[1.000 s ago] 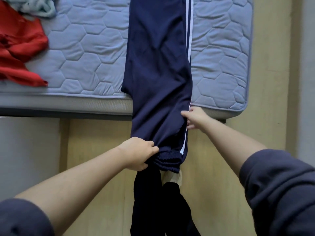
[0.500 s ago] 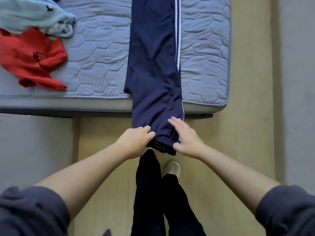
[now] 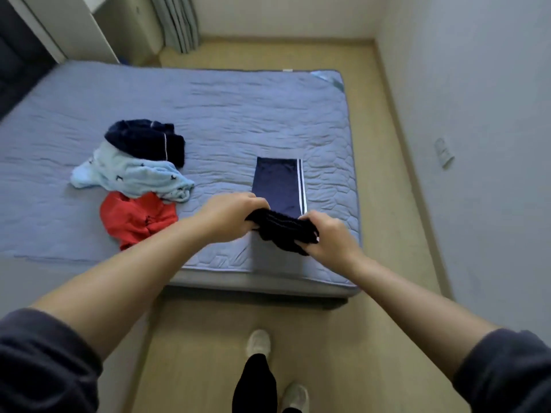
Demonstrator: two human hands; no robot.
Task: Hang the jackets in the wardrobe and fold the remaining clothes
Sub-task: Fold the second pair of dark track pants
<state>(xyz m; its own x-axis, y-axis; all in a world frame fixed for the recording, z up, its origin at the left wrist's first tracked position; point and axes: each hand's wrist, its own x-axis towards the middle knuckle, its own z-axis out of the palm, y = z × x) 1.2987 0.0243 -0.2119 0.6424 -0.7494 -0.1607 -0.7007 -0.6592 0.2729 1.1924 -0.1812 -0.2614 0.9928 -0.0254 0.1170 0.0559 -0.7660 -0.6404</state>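
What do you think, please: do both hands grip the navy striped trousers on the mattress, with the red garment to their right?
No: the head view shows the red garment to their left. The left hand and right hand grip the navy striped trousers on the mattress.

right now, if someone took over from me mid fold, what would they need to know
Left hand and right hand both grip the bunched dark end of the navy track pants with white side stripes, lifted over the blue quilted mattress. The rest of the pants lies flat. Heaped unfolded to the left: dark navy garment, pale blue printed garment, red garment. To do: finish this fold, then the heap.
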